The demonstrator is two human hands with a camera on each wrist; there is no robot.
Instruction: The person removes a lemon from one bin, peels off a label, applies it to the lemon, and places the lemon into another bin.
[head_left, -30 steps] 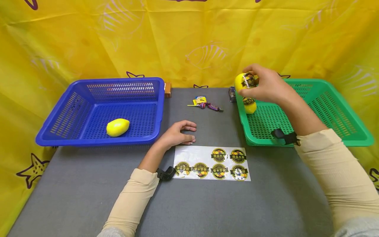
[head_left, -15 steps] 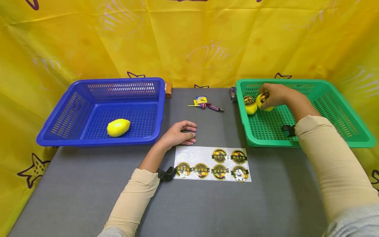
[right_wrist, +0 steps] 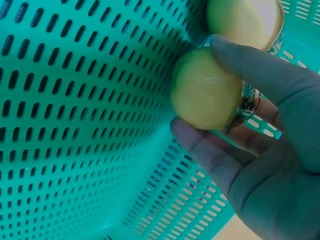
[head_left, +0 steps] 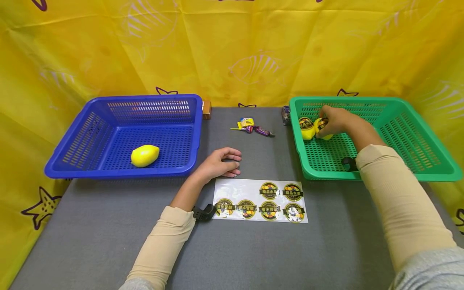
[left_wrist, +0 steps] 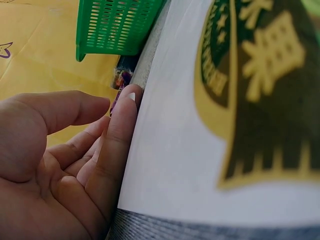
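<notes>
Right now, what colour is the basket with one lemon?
Blue basket, clearest in the head view.

My head camera looked forward and down across the whole table (head_left: 253,257). Each wrist camera sat very close: left beside the sticker sheet (left_wrist: 200,150), right inside the green basket (right_wrist: 75,125), both shared overhead.
</notes>
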